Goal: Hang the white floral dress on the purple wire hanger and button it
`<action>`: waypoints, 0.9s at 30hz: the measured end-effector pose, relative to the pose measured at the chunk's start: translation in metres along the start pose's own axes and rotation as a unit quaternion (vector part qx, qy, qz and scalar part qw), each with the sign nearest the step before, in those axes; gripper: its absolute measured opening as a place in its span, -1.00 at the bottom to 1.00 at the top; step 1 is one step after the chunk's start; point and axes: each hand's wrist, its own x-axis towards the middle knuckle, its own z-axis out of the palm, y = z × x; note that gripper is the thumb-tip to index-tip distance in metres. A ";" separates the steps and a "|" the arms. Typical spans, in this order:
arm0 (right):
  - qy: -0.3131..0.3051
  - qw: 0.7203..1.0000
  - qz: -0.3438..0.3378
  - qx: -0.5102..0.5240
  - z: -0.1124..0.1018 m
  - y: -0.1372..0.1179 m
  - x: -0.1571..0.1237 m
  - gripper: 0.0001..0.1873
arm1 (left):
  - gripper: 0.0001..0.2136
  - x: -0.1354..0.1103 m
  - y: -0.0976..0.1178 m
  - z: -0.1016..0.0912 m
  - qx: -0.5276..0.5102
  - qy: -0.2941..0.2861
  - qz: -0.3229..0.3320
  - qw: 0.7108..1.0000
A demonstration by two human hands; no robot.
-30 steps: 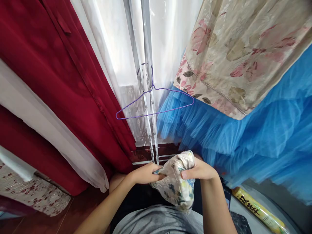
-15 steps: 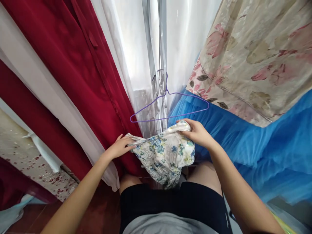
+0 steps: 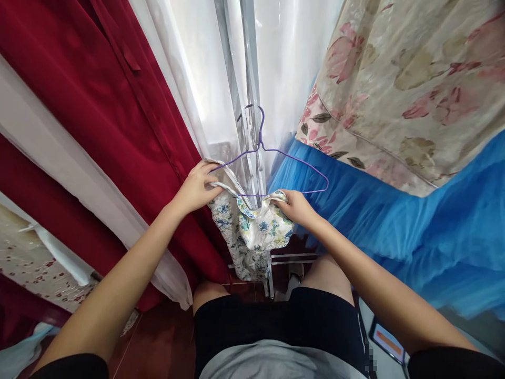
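Note:
A purple wire hanger (image 3: 276,158) hangs from a bright metal rack post (image 3: 246,79) in front of white sheer curtains. Both hands hold a small floral garment (image 3: 252,229), white with blue and green flowers, up against the hanger's bottom wire. My left hand (image 3: 196,185) grips the garment's edge at the hanger's left end. My right hand (image 3: 294,206) pinches the garment's other edge at the middle of the bottom wire. The cloth sags between the hands and hangs down.
A dark red garment (image 3: 98,105) with a white band hangs on the left. On the right hang a cream dress with pink flowers (image 3: 402,89) and a blue tulle skirt (image 3: 394,226). Below are my black shorts (image 3: 276,326), a wooden floor (image 3: 158,347) and a phone (image 3: 389,342).
Both hands have risen from lap height with the floral garment, spread it apart, and brought it up to the purple hanger's bottom wire.

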 end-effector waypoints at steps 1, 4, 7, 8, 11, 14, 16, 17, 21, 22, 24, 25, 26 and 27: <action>-0.001 1.000 -0.001 0.001 -0.004 -0.002 -0.004 -0.78 | -0.82 0.004 0.006 0.007 -0.004 0.031 -0.005 1.000; 0.030 0.999 0.005 -0.027 -0.025 -0.005 -0.021 -0.61 | -0.80 0.009 0.018 0.025 -0.005 0.106 -0.033 0.994; 0.093 0.995 0.001 -0.042 -0.053 -0.003 -0.040 -0.16 | -0.75 0.006 0.022 0.030 0.021 0.151 -0.040 0.988; 0.117 0.992 -0.003 -0.041 -0.063 -0.001 -0.044 -0.06 | -0.74 0.004 0.024 0.030 0.028 0.155 -0.036 0.987; 0.183 0.982 -0.008 -0.051 -0.092 0.006 -0.041 -0.01 | -0.71 0.001 0.029 0.026 0.038 0.148 -0.023 0.988; 0.162 0.984 0.003 -0.080 -0.120 0.011 -0.021 -0.37 | -0.72 0.000 0.032 0.020 0.041 0.134 -0.032 0.990; 0.097 0.992 0.009 -0.081 -0.138 0.008 -0.009 -0.67 | -0.80 -0.003 0.028 0.015 0.035 0.151 -0.053 0.986; 0.059 0.996 0.013 -0.065 -0.146 0.004 -0.005 -0.77 | -0.83 -0.006 0.023 0.013 0.023 0.167 -0.067 0.983; -0.087 0.984 0.083 0.130 -0.165 -0.016 -0.007 -0.72 | -0.63 -0.026 -0.014 0.013 -0.124 0.180 -0.153 0.964; -0.105 0.968 0.116 0.195 -0.164 -0.021 -0.009 -0.67 | -0.62 -0.033 -0.024 0.017 -0.176 0.166 -0.175 0.954; -0.108 0.930 0.179 0.302 -0.153 -0.026 -0.014 -0.58 | -0.61 -0.044 -0.041 0.027 -0.280 0.141 -0.217 0.925; -0.096 0.916 0.198 0.335 -0.144 -0.028 -0.015 -0.53 | -0.59 -0.049 -0.047 0.034 -0.327 0.138 -0.237 0.905; -0.073 0.912 0.205 0.347 -0.133 -0.029 -0.015 -0.48 | -0.56 -0.053 -0.050 0.041 -0.369 0.143 -0.255 0.882; -0.038 0.917 0.200 0.342 -0.121 -0.030 -0.015 -0.41 | -0.53 -0.056 -0.052 0.047 -0.404 0.156 -0.269 0.860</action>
